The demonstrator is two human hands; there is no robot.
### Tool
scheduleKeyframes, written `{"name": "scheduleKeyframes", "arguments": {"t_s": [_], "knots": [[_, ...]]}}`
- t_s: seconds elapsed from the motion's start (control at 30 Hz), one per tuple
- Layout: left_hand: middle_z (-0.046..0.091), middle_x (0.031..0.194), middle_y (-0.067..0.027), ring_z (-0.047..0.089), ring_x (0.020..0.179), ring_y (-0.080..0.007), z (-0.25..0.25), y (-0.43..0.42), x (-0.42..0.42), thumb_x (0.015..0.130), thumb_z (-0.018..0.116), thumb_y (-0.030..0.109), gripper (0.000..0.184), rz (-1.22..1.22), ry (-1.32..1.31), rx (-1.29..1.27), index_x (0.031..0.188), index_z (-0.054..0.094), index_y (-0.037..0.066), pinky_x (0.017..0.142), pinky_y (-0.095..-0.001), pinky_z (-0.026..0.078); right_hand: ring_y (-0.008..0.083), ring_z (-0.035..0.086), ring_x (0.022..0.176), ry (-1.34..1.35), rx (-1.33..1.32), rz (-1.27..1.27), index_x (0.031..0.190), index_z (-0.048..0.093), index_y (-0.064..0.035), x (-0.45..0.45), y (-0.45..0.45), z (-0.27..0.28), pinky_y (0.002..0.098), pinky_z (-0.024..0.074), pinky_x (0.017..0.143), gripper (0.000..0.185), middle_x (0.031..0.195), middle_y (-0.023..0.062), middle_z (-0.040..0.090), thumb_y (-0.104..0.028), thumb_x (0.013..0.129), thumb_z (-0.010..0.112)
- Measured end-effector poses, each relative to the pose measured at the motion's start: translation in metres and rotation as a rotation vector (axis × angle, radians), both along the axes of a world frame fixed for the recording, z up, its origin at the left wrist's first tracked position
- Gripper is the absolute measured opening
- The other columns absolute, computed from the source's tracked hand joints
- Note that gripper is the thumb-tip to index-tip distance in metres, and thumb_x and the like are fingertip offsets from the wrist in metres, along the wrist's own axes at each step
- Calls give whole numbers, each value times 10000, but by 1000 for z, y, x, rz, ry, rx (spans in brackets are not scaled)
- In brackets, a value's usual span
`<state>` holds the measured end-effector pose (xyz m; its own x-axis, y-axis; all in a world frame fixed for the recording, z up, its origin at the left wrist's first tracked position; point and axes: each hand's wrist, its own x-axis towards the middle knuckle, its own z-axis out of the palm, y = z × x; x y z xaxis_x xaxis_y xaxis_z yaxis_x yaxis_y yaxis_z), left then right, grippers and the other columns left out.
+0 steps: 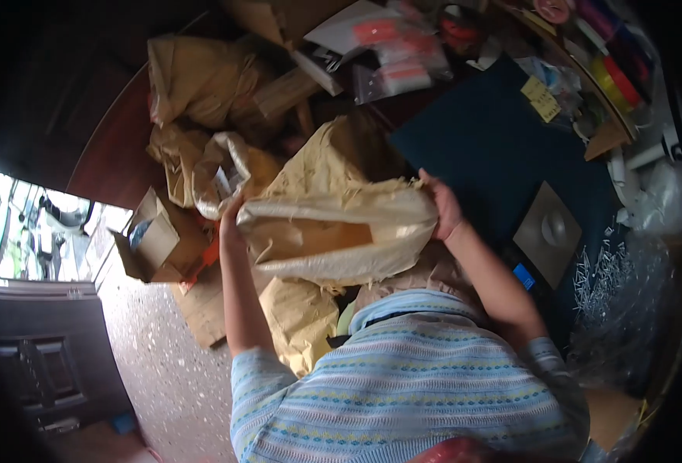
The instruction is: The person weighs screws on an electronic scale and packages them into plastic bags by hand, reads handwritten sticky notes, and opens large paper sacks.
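A tan woven sack [333,266] with a whitish lining is stretched wide in front of my body, its mouth facing me. My left hand [233,214] grips the sack's rim at the left end. At the opposite end, my right hand [443,207] is closed on the rim, thumb side up. The inside of the sack looks brownish; what lies at its bottom cannot be made out. Frayed threads run along the far edge. Behind my left hand another open sack [221,174] stands with its lining folded out.
A cardboard box [159,239] stands at the left on the speckled floor [159,355]. On the dark work surface [495,147] at right lie a scale [551,231] and a pile of screws or nails [599,278]. Plastic bags with red labels [399,58] lie at the back.
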<state>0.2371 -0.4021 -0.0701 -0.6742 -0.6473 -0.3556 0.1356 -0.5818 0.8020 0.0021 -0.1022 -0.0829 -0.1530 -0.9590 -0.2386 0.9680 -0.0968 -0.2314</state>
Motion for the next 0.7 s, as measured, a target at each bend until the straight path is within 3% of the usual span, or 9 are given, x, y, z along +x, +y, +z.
{"name": "scheduleKeyframes", "arguments": {"t_s": [0.07, 0.1, 0.13, 0.2, 0.27, 0.4, 0.43, 0.63, 0.7], "knots": [[645, 1003, -122, 626, 914, -255, 0, 3, 2, 885, 476, 284, 323, 154, -70, -300, 1048, 607, 37, 842, -386, 496, 255, 571, 1033, 128, 143, -110, 1102, 564, -9, 8, -8, 2, 404, 446, 907, 557, 1105, 137, 602, -509, 864, 503], [642, 1014, -122, 621, 920, -254, -8, -22, 6, 888, 473, 281, 319, -100, 162, 86, 1045, 612, 40, 832, -380, 495, 236, 565, 1029, 213, 161, -165, 1109, 558, -32, 9, -13, 5, 392, 449, 894, 524, 1096, 123, 597, -493, 864, 517], [640, 1020, -115, 616, 921, -252, -12, -29, 1, 896, 461, 287, 326, -80, 173, 173, 1053, 608, 43, 838, -374, 489, 218, 560, 1025, 298, 179, -219, 1117, 552, -55, 10, -15, 7, 379, 452, 882, 492, 1088, 109, 593, -477, 865, 531], [636, 1024, -102, 605, 942, -249, -21, -28, -3, 897, 451, 294, 330, -2, 164, 82, 1051, 611, 50, 857, -375, 478, 183, 550, 992, 695, 498, -296, 1290, 357, -125, 21, -19, 10, 361, 445, 865, 549, 1153, 62, 510, -386, 864, 585], [630, 1038, -96, 596, 959, -249, -35, -23, -13, 903, 434, 303, 343, 72, 232, 107, 1067, 601, 52, 866, -382, 472, 169, 466, 1100, 836, 569, -195, 1261, 306, -120, 32, -17, -14, 402, 443, 842, 690, 1185, 50, 486, -450, 778, 672], [618, 1053, -99, 600, 939, -253, -44, 17, -39, 896, 426, 362, 413, 171, 277, 145, 1120, 565, 45, 824, -399, 492, 211, 551, 1020, 491, 530, -109, 1208, 380, -96, 55, -25, -44, 400, 497, 809, 443, 1104, 63, 539, -312, 875, 578], [610, 1073, -98, 585, 973, -251, -48, 24, -42, 891, 435, 377, 426, 108, 328, 142, 1133, 556, 48, 851, -401, 476, 224, 587, 943, 373, 590, -144, 1155, 467, -102, 55, -30, -47, 430, 476, 877, 243, 1073, 60, 566, -172, 922, 469], [459, 1301, -114, 364, 1252, -275, -44, 71, -45, 932, 411, 392, 508, -117, 503, 419, 1298, 405, 40, 1046, -435, 283, 234, 579, 987, 45, 289, -215, 1089, 551, -41, 42, -36, -49, 418, 445, 916, 266, 1041, 121, 603, -168, 922, 388], [440, 1321, -118, 381, 1240, -284, -68, 70, -43, 953, 377, 347, 480, -61, 707, 1203, 1320, 369, 37, 1044, -442, 291, 267, 571, 1002, 60, 181, -183, 1123, 544, -17, 39, -37, -45, 428, 428, 936, 342, 1095, 136, 594, -207, 933, 333]]}}
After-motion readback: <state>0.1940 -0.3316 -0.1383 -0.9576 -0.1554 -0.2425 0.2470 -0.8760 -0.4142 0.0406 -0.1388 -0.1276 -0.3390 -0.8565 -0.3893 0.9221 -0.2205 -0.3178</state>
